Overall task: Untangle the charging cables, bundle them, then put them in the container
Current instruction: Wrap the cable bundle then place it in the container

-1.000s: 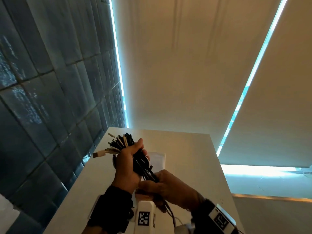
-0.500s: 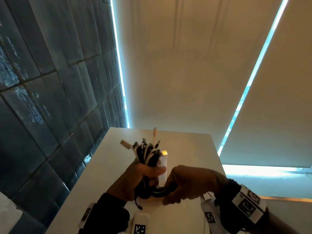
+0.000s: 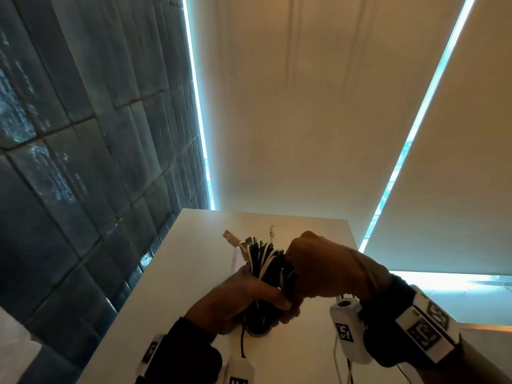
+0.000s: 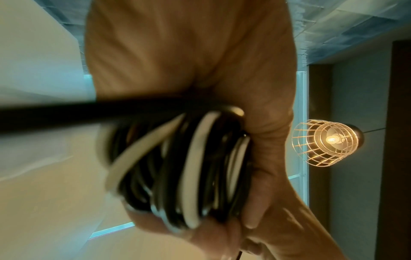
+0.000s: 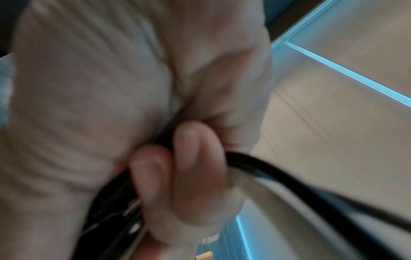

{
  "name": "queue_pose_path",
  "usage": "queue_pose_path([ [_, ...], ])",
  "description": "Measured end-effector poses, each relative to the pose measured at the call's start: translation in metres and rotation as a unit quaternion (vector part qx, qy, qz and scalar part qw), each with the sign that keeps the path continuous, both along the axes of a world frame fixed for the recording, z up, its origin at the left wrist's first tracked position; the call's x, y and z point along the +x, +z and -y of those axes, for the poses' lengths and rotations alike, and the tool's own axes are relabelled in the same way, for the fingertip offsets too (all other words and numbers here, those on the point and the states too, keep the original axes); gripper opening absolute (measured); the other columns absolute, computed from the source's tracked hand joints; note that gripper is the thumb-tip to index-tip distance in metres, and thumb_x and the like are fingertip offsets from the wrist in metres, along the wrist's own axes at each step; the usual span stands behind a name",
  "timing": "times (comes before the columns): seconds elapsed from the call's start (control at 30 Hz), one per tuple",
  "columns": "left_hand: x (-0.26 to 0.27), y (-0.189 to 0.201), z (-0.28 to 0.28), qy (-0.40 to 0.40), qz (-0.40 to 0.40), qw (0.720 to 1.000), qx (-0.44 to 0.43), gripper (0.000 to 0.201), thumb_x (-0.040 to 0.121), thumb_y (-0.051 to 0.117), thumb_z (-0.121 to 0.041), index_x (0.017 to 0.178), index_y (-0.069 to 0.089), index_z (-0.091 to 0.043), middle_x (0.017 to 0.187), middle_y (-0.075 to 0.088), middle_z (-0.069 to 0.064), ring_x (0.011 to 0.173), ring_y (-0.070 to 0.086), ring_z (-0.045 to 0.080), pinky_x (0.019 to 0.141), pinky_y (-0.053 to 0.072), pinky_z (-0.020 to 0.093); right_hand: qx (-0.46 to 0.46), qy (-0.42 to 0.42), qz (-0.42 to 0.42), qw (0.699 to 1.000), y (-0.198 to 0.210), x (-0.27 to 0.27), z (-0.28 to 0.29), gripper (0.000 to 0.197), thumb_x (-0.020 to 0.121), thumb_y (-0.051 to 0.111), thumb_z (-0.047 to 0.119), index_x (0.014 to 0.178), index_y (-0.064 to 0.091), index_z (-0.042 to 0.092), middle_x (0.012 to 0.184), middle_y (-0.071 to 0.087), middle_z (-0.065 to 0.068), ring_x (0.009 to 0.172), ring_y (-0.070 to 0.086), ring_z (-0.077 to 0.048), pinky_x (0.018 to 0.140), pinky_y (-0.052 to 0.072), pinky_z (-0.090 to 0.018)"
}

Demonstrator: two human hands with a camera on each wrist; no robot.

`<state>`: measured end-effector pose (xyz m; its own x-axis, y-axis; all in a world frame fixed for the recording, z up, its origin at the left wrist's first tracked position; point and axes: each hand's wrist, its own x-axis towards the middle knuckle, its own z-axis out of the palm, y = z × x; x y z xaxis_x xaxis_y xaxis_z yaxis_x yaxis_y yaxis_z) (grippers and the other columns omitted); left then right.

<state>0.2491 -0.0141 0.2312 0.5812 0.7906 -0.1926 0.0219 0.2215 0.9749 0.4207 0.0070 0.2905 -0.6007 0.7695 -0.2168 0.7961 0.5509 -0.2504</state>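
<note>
The right hand (image 3: 329, 268) has risen over the cable bundle (image 3: 263, 268) (black and white); both grips, left hand (image 3: 243, 297) included, clasp it.

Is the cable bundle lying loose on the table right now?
No, the left hand and right hand both grip the cable bundle above the table.

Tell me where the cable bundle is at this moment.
In the head view the cable bundle is low in the centre, above the white table, gripped between the left hand and the right hand.

one cable bundle (image 3: 263, 270), two hands (image 3: 235, 300), one table (image 3: 194, 273), one caged lamp (image 4: 327, 143)
</note>
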Motion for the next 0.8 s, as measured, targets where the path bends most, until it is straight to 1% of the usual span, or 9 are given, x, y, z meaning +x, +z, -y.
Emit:
queue_pose_path([
  [0.07,-0.001,0.001,0.0,0.014,-0.004,1.0,0.002,0.026,0.071,0.069,-0.004,0.093,0.074,-0.015,0.088,0.07,0.016,0.081,0.064,0.03,0.079,0.055,0.044,0.0,-0.001,-0.022,1.0,0.003,0.002,-0.002,0.029,0.08,0.077,0.024,0.103,0.068,0.009,0.085,0.072,-0.001,0.068,0.067,-0.009,0.065,0.056,-0.014],
  [0.13,-0.004,0.002,0.001,0.022,0.012,1.0,0.01,0.031,0.07,0.07,-0.005,0.101,0.068,-0.006,0.085,0.067,0.018,0.074,0.061,0.029,0.064,0.054,0.034,-0.034,-0.025,-0.099,0.994,0.005,0.009,-0.005,0.039,0.069,0.085,0.025,0.1,0.062,0.018,0.087,0.069,0.006,0.069,0.063,-0.003,0.06,0.049,-0.01],
  [0.2,-0.007,0.003,0.004,0.033,0.023,0.999,0.002,0.03,0.071,0.07,-0.004,0.099,0.062,0.002,0.076,0.065,0.016,0.065,0.06,0.026,0.059,0.051,0.031,-0.111,-0.061,-0.174,0.976,0.008,0.022,-0.01,0.043,0.066,0.087,0.02,0.099,0.059,0.021,0.086,0.069,0.003,0.067,0.063,-0.005,0.06,0.048,-0.014],
  [0.27,-0.01,0.004,0.006,0.037,0.028,0.999,-0.012,0.022,0.072,0.067,-0.002,0.092,0.06,0.004,0.067,0.062,0.013,0.058,0.059,0.021,0.056,0.05,0.029,-0.188,-0.058,-0.225,0.954,0.007,0.035,-0.011,0.033,0.07,0.084,0.015,0.095,0.063,0.021,0.076,0.069,-0.003,0.056,0.058,-0.014,0.053,0.047,-0.019],
  [0.37,-0.011,0.002,0.008,0.022,0.018,0.999,-0.019,0.031,0.067,0.068,0.005,0.097,0.06,0.007,0.071,0.062,0.013,0.067,0.059,0.024,0.063,0.053,0.032,-0.237,-0.059,-0.316,0.917,-0.007,0.046,-0.01,0.017,0.077,0.079,0.011,0.09,0.069,0.014,0.064,0.062,-0.005,0.048,0.047,-0.018,0.046,0.04,-0.023],
  [0.47,-0.005,-0.003,0.01,-0.001,0.002,0.999,-0.042,0.039,0.068,0.069,0.008,0.105,0.064,-0.005,0.083,0.062,0.015,0.078,0.057,0.026,0.068,0.052,0.031,-0.224,-0.067,-0.393,0.889,-0.015,0.049,-0.009,0.022,0.078,0.077,0.008,0.099,0.07,0.009,0.071,0.063,-0.019,0.052,0.043,-0.025,0.045,0.036,-0.025],
  [0.53,-0.001,-0.005,0.011,-0.014,0.012,0.998,-0.055,0.03,0.071,0.069,0.004,0.1,0.061,0.0,0.089,0.054,0.023,0.07,0.055,0.024,0.063,0.05,0.028,-0.211,-0.058,-0.432,0.875,-0.014,0.049,-0.006,0.029,0.077,0.077,0.006,0.104,0.07,0.012,0.073,0.064,-0.02,0.055,0.044,-0.027,0.045,0.036,-0.025],
  [0.7,-0.003,-0.011,0.005,0.055,0.083,0.989,-0.107,0.023,0.061,0.07,-0.004,0.082,0.059,-0.004,0.064,0.05,0.012,0.054,0.05,0.02,0.055,0.046,0.03,-0.252,-0.096,-0.489,0.829,-0.024,0.055,-0.005,0.026,0.085,0.067,0.009,0.111,0.065,0.007,0.068,0.059,-0.01,0.049,0.041,-0.013,0.043,0.034,-0.021],
  [0.8,-0.013,-0.008,0.001,0.088,0.184,0.971,-0.126,0.031,0.055,0.078,-0.007,0.08,0.06,-0.006,0.064,0.051,0.011,0.054,0.052,0.02,0.058,0.046,0.031,-0.314,-0.104,-0.484,0.81,-0.051,0.066,-0.004,0.028,0.096,0.054,0.025,0.098,0.063,-0.002,0.057,0.045,-0.002,0.043,0.032,-0.009,0.041,0.031,-0.019],
])
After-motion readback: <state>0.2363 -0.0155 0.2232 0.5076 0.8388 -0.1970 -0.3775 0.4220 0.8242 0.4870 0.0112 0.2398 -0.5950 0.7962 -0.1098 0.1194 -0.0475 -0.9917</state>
